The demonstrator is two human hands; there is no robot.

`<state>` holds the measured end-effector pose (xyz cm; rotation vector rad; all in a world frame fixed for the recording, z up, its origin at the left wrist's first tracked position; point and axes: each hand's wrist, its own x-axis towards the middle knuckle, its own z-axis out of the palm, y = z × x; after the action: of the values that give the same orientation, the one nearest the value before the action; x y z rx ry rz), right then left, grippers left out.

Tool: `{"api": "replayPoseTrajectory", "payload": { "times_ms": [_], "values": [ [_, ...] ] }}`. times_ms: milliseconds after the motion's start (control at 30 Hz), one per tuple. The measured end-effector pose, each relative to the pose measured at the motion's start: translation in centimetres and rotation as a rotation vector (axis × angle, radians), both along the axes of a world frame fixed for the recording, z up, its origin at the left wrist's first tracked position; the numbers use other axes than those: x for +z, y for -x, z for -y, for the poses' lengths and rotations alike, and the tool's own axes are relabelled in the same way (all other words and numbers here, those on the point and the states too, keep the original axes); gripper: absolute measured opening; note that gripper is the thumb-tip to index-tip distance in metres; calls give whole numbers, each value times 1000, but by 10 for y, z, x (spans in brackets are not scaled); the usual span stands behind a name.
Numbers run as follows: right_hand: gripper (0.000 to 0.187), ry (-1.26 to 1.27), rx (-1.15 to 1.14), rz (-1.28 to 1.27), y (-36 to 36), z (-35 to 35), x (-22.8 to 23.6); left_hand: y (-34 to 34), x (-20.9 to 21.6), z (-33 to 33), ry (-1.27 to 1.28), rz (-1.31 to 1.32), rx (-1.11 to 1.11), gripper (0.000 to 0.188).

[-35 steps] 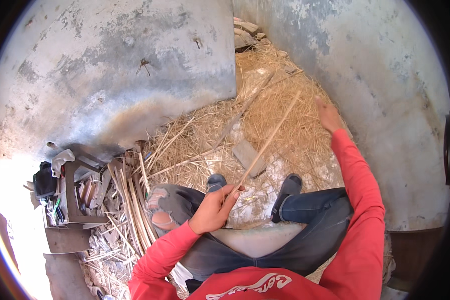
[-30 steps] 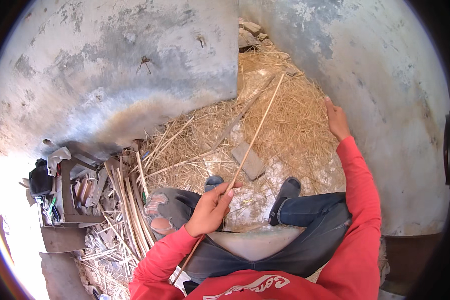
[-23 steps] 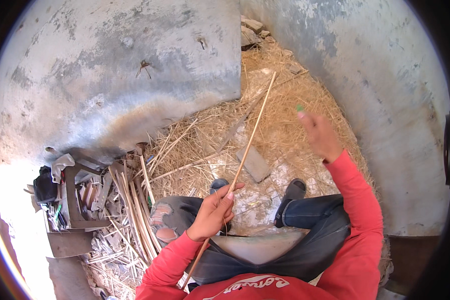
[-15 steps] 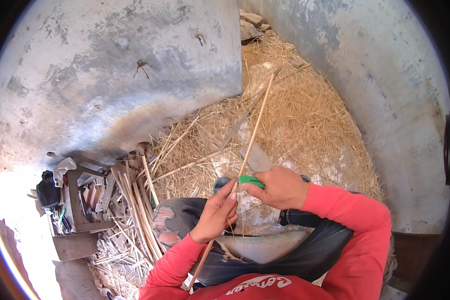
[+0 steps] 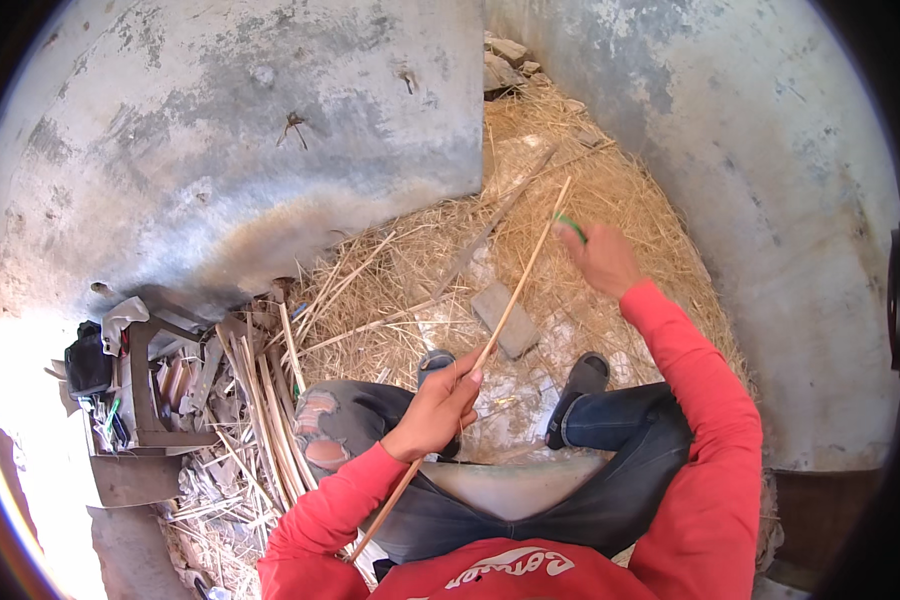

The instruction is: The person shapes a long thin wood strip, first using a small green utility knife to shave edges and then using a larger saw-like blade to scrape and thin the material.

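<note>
My left hand (image 5: 435, 408) is closed round a long, thin, pale cane (image 5: 518, 292), held slantwise. One end runs back under my left forearm; the other points away to the far right. Farther out, my right hand (image 5: 605, 258) is closed on a small green tool (image 5: 570, 226), close beside the cane near its far end. The tool's working edge is too small and blurred to make out. Whether it touches the cane I cannot tell.
Shavings and straw (image 5: 610, 220) cover the ground ahead. A grey block (image 5: 505, 318) lies between my feet. To the left are a bundle of split canes (image 5: 270, 410) and a frame-like holder (image 5: 155, 400) with odds and ends. Grey walls (image 5: 270, 120) stand around.
My right hand has swept away from my left hand, out along the cane with the green tool. The cane has shifted slightly, and my right foot now shows more.
</note>
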<state>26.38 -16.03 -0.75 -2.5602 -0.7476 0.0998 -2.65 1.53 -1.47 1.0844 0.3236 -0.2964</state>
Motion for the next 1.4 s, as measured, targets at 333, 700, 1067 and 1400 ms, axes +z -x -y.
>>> {"api": "replayPoseTrajectory", "payload": {
  "times_ms": [333,700,1067,1400],
  "values": [
    [75,-4,-356,169,-98,158,-3,11,-3,2,-40,65,-15,46],
    [52,-185,160,102,43,56,70,-23,18,26,-196,208,72,50],
    [39,-752,237,-613,85,19,31,-43,18,22,-627,312,100,60],
    [42,-789,64,-616,70,39,63,-40,181,-166,-1976,124,663,80]
  ]
}}
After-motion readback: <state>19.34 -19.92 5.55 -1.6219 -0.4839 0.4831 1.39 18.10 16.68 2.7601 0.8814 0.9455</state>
